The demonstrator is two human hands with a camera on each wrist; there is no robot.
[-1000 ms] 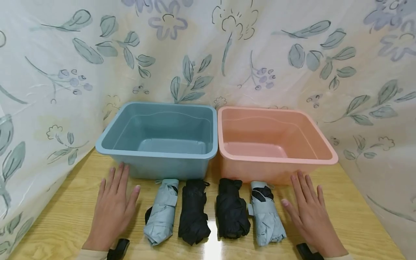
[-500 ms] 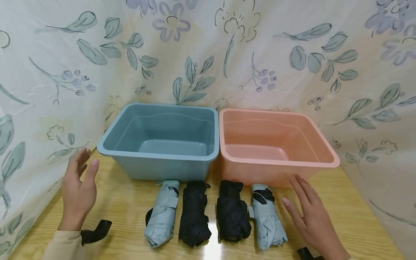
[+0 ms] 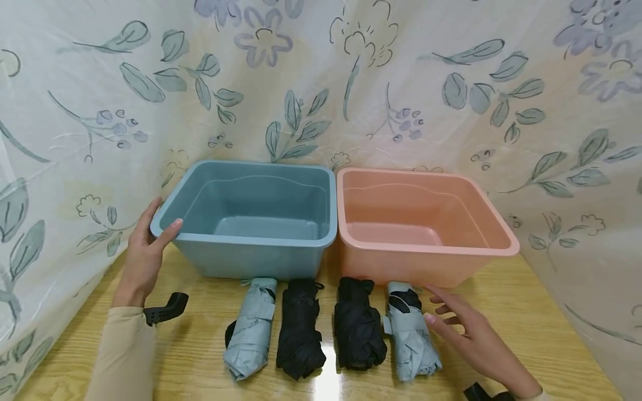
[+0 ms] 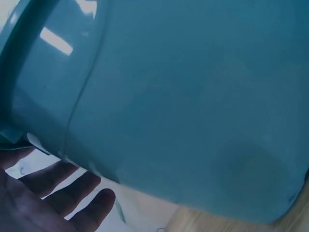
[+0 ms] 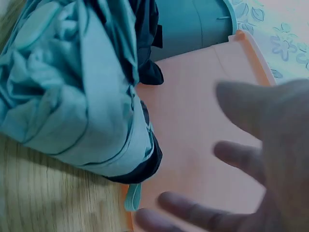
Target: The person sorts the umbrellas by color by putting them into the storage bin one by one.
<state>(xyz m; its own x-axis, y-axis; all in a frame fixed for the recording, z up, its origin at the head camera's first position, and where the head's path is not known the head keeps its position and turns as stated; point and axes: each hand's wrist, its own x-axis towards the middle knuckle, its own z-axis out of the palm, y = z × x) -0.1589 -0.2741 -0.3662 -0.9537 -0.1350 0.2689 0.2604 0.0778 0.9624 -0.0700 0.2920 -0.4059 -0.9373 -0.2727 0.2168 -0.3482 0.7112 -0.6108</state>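
At the left, the left hand [image 3: 142,262] grips the blue tub [image 3: 261,259] by its near corner, thumb on the rim. Before that tub, on the table [image 3: 193,356], lie a grey umbrella [image 3: 251,331] and a black umbrella [image 3: 301,331]. Just beside stands the pink tub [image 3: 401,264], fronted by a second black umbrella [image 3: 358,328] and a second grey umbrella [image 3: 412,337]. The right hand [image 3: 473,340], fingers loosely spread, hovers near the latter.

On the left, a plain beige sleeve [image 3: 122,353] and bent black wrist fitting [image 3: 168,310]; on the right, a beige cuff [image 3: 538,397] and black wrist piece [image 3: 478,392].
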